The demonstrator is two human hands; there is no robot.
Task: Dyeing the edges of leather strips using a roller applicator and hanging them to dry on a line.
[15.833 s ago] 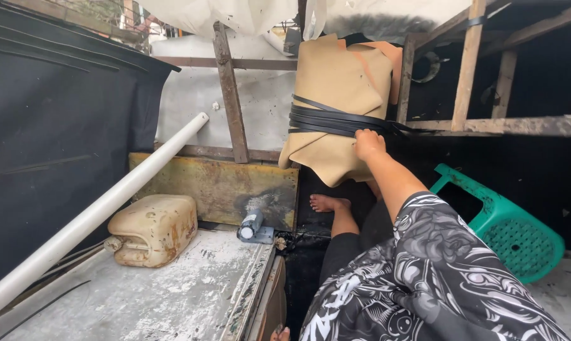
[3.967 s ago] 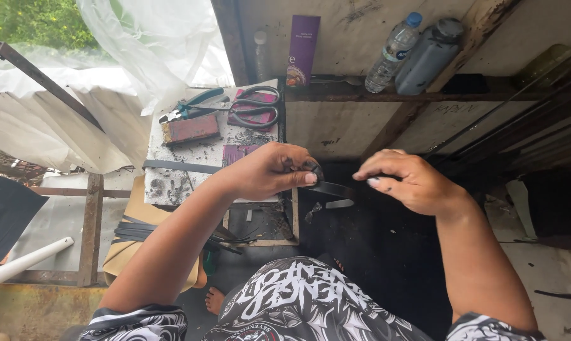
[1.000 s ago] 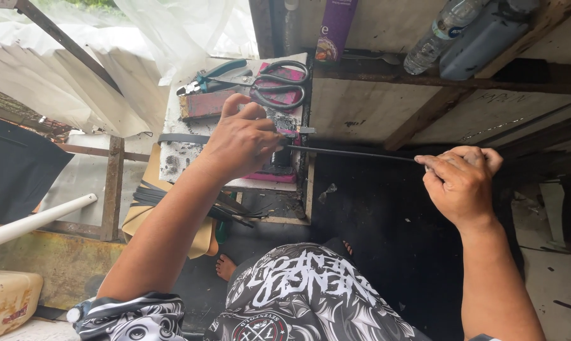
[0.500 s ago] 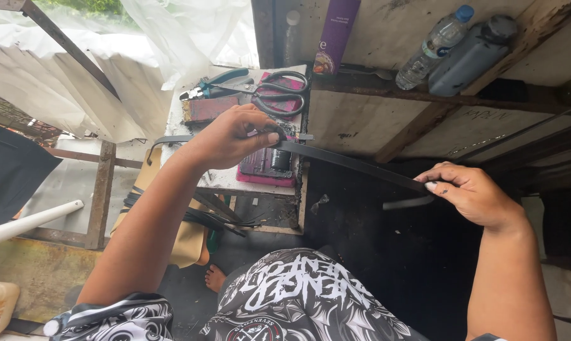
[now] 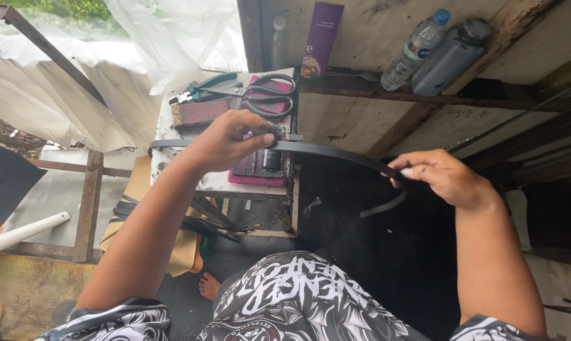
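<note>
A long black rubber strip (image 5: 336, 153) stretches between both my hands, bowed slightly, above a small white work table (image 5: 191, 183). My left hand (image 5: 225, 140) pinches the strip over a pink device (image 5: 260, 165) lying on the table. My right hand (image 5: 440, 175) grips the strip's other end farther right, and its loose tail curls down below the fingers. Large black-handled scissors (image 5: 270, 95) and green-handled pliers (image 5: 203, 88) lie at the table's far edge beside a reddish block (image 5: 200, 113).
A wooden shelf (image 5: 424, 95) holds a purple box (image 5: 320, 38), a clear water bottle (image 5: 415, 49) and a dark bottle (image 5: 449, 57). Brown card bundled with black strips (image 5: 172, 233) leans under the table. A white pipe (image 5: 20, 232) lies left; white plastic sheeting (image 5: 77, 95) hangs behind.
My right hand has moved left and slightly up along the strip, which now bows upward. My left hand has slid down onto the pink device.
</note>
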